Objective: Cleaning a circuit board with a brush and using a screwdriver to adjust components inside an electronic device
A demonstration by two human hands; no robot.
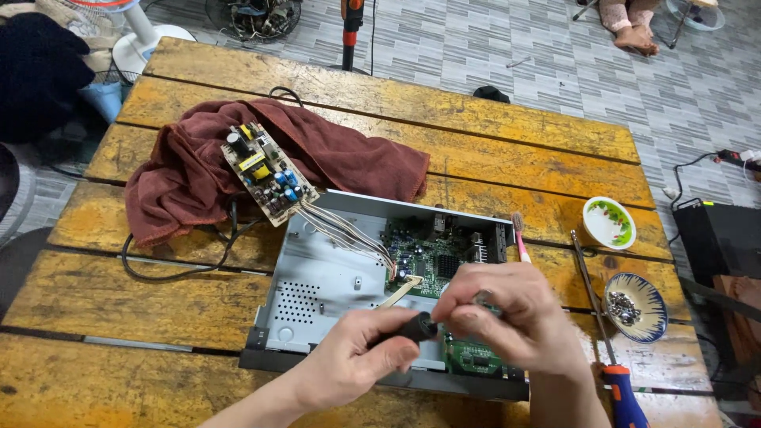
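Figure. Head view of two bare hands at work over an opened grey sheet-metal electronics chassis [317, 277] lying on a worn yellow-painted plank tabletop [143, 293]. The left hand [357, 361] is closed around a short black cylindrical tool handle [412, 326]; the right hand [507, 317] pinches narrowly at the handle's tip, on a small metal part too small to identify. Both hands hover just above the chassis's near edge, over a green front circuit board [472, 358].

Beyond the hands, a green main circuit board [432, 254] sits in the chassis. A bundle of white wires [349, 234] runs from it to a tan power-supply board with yellow and blue components [265, 170], which already lies outside the chassis on a crumpled maroon cloth [190, 170], farther off to the left.

To the right of the right hand lie a long screwdriver with a blue-and-orange handle [614, 372], a blue-patterned bowl holding loose screws [634, 305], a white bowl with green decoration [609, 222] and a pink-handled brush [519, 238].

Judged from this layout, disassembly is well advanced: cover absent, screws collected, one board lifted out. The wired connection and both green boards remain in place.
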